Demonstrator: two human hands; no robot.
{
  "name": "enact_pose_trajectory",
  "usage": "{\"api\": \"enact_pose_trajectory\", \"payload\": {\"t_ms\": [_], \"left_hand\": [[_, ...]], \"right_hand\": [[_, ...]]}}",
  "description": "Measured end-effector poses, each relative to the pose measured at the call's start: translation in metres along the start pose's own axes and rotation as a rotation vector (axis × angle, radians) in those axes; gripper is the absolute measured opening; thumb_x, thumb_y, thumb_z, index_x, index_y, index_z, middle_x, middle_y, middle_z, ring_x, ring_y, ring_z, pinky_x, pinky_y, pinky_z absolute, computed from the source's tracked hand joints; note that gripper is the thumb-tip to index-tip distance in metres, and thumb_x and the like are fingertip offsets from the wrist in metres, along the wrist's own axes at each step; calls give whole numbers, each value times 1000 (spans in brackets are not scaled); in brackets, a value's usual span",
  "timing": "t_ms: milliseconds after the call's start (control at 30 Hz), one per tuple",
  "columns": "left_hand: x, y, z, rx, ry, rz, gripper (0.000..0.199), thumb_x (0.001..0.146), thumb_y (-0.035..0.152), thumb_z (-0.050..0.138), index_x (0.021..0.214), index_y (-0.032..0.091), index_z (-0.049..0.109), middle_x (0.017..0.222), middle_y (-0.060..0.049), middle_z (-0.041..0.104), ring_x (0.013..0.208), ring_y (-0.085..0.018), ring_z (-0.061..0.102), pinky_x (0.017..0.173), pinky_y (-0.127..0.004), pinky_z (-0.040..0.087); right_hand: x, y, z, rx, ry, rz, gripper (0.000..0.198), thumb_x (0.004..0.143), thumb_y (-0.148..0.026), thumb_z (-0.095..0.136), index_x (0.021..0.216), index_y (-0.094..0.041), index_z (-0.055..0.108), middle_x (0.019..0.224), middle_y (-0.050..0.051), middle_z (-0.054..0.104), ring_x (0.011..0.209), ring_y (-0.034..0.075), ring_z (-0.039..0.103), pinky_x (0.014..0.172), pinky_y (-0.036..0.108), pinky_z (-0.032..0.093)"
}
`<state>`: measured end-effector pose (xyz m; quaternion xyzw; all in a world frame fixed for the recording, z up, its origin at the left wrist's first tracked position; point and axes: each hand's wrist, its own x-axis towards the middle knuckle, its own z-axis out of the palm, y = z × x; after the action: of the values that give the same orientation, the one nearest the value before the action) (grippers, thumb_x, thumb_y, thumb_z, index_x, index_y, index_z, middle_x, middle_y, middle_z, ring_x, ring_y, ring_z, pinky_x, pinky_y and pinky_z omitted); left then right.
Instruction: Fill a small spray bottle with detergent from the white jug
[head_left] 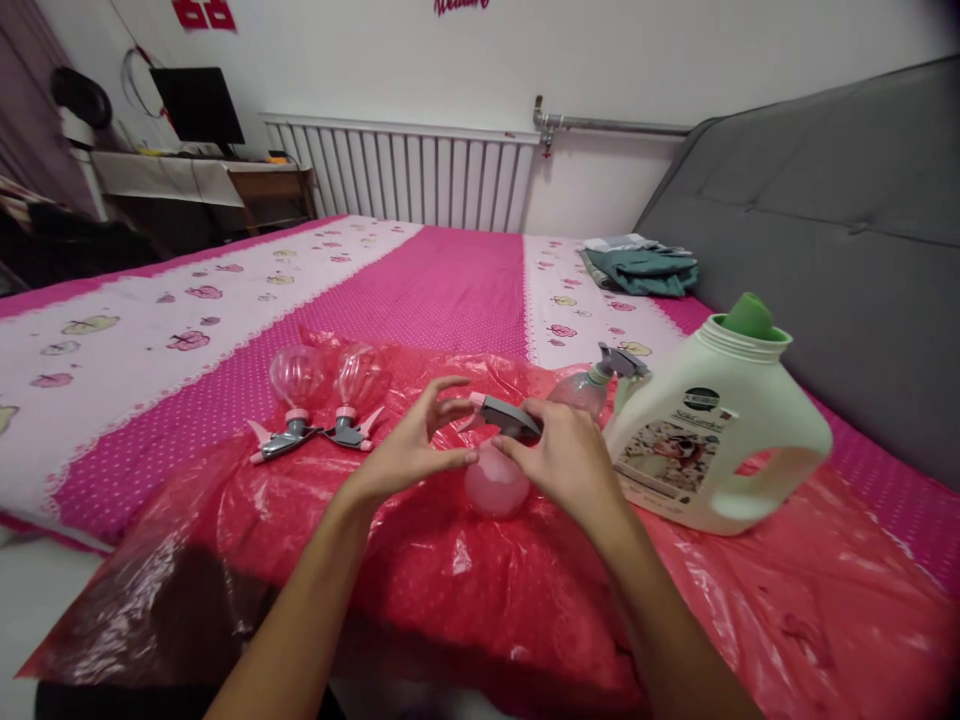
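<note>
A round spray bottle [495,488] with cloudy contents stands on the red plastic sheet [450,590] in front of me. Its grey and pink spray head [510,412] is gripped by my right hand [566,455], thumb on the near side and fingers behind. My left hand [409,440] is to the left of the head, thumb and fingers spread, with nothing held; the thumb tip is near the bottle. Whether the head is screwed down is hidden. Just beyond my right hand is another spray bottle [581,392] with a grey head.
At the left, two clear spray bottles [296,378] rest upside down, spray heads toward me. A pale green detergent jug [780,450] with a green spout stands at the right. Folded clothes [645,268] lie near the grey headboard [817,190]. Behind the bed is a radiator [405,170].
</note>
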<state>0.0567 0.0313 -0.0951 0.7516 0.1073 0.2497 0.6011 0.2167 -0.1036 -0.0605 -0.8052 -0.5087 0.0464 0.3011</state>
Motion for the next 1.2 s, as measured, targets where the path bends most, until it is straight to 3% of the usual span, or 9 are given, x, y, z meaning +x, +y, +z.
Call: {"api": "enact_pose_trajectory", "payload": {"t_ms": [100, 167, 233, 300, 400, 500, 600, 1000, 1200], "left_hand": [[-10, 6, 13, 219, 302, 95, 63, 76, 34, 86, 127, 28, 49, 132, -10, 61, 129, -28, 59, 113, -46, 44], [-16, 3, 30, 429, 570, 159, 42, 83, 33, 79, 115, 25, 52, 116, -7, 63, 113, -25, 62, 103, -44, 49], [-21, -3, 51, 605, 692, 192, 19, 93, 28, 65, 107, 24, 54, 102, -5, 62, 99, -24, 63, 92, -40, 51], [-23, -10, 70, 686, 617, 187, 13, 98, 24, 55, 111, 23, 54, 102, -6, 64, 97, -25, 64, 89, -41, 51], [-21, -20, 86, 685, 463, 142, 32, 96, 21, 53, 128, 20, 50, 120, -14, 65, 111, -30, 63, 97, -48, 50], [-17, -27, 86, 666, 376, 109, 55, 88, 22, 62, 139, 16, 42, 135, -21, 60, 124, -38, 58, 104, -58, 46], [-13, -33, 80, 634, 315, 79, 60, 81, 24, 69, 135, 15, 43, 131, -22, 63, 120, -40, 61, 102, -57, 48], [-13, -47, 83, 662, 374, 199, 89, 78, 19, 76, 149, 24, 23, 149, -20, 53, 128, -38, 62, 105, -58, 50], [-14, -48, 84, 650, 385, 190, 96, 78, 18, 77, 151, 26, 16, 136, -16, 62, 119, -36, 66, 101, -56, 52]], "right_hand": [[-1, -3, 2, -7, -1, 71, 25, 80, -37, 84, 83, -18, 68, 78, 3, 65, 67, 15, 55, 60, 25, 23], [-1, -6, 2, -17, -4, 124, 26, 81, -39, 83, 84, -18, 68, 79, 4, 65, 67, 15, 53, 60, 25, 22], [-2, -8, 3, -23, -7, 167, 27, 82, -42, 82, 86, -19, 68, 81, 4, 65, 68, 15, 52, 60, 25, 20], [-3, -9, 4, -35, -10, 198, 28, 84, -44, 80, 88, -19, 68, 83, 5, 66, 68, 15, 52, 60, 25, 19], [-5, -12, 5, -74, -8, 235, 27, 87, -46, 75, 91, -20, 67, 84, 5, 65, 70, 16, 53, 61, 25, 18], [-6, -15, 7, -126, -5, 273, 29, 91, -49, 72, 95, -20, 65, 87, 7, 65, 75, 18, 56, 62, 26, 16], [-8, -20, 10, -171, 11, 294, 31, 94, -50, 68, 100, -19, 65, 90, 10, 65, 80, 21, 60, 63, 27, 15], [-14, -10, 9, -45, 16, 247, 38, 91, -52, 75, 97, -18, 59, 92, 2, 64, 87, 18, 59, 68, 24, 22], [-12, -1, 14, 21, 41, 206, 40, 87, -50, 80, 90, -16, 57, 86, 0, 62, 77, 14, 52, 67, 24, 21]]}}
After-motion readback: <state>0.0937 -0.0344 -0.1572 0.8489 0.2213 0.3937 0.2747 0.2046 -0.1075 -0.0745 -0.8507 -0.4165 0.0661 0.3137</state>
